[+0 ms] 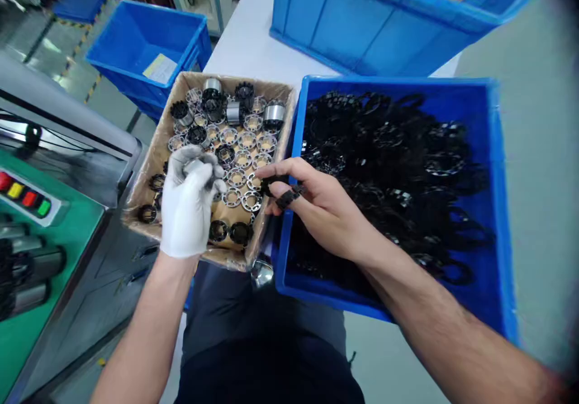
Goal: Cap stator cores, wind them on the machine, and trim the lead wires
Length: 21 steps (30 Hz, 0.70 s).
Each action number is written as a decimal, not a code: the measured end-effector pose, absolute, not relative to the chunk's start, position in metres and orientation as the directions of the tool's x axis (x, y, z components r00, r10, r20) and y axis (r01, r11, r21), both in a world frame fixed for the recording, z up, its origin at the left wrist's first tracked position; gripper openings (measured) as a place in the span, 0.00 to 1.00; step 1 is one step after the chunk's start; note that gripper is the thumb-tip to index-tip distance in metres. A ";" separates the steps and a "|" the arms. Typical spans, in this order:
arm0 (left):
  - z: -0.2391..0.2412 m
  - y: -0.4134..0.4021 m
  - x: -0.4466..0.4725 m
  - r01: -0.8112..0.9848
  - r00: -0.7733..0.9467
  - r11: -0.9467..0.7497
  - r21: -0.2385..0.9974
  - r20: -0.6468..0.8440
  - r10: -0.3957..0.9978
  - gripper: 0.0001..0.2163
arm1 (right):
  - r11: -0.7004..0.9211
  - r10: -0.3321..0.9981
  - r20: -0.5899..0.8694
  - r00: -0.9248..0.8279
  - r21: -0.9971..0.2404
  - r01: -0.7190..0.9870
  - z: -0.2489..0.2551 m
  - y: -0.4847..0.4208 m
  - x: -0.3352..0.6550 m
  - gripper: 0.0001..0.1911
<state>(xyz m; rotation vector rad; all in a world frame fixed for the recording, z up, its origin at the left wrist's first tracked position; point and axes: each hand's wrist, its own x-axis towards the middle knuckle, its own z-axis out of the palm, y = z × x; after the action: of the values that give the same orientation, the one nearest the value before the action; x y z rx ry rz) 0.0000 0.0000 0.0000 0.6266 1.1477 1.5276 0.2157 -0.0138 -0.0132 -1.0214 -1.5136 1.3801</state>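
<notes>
My left hand (186,202), in a white glove with grey-stained fingers, is closed over the left part of a cardboard box (136,202). A silver cylindrical part (194,166) shows between its fingers, mostly hidden by them. My bare right hand (312,202) grips a black toothed plastic ring (289,197) between thumb and fingers, above the gap between the box and a blue bin (283,253). In the plastic-lined box stand many silver slotted rings (232,197) and several silver cylinders with black toothed ends (274,113). Heaped black plastic rings (384,169) fill the blue bin.
A tall blue crate (353,21) stands on the white table (246,33) behind the bin. Another blue bin (145,48) with a paper in it is at the back left. At far left, a green bench (72,229) carries metal cylinders (38,268) and a button panel (27,193).
</notes>
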 end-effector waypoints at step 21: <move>-0.023 -0.041 0.026 -0.026 -0.050 0.003 1.000 -0.004 0.999 0.18 | 0.175 0.956 0.159 -0.247 -0.984 0.044 -0.008 -0.028 0.210 0.29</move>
<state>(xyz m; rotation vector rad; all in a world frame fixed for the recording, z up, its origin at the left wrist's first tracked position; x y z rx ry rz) 0.0263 -0.0412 -0.0226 1.1638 1.2287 1.2555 0.2099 -0.0279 -0.0084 -1.0022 -1.5118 1.2233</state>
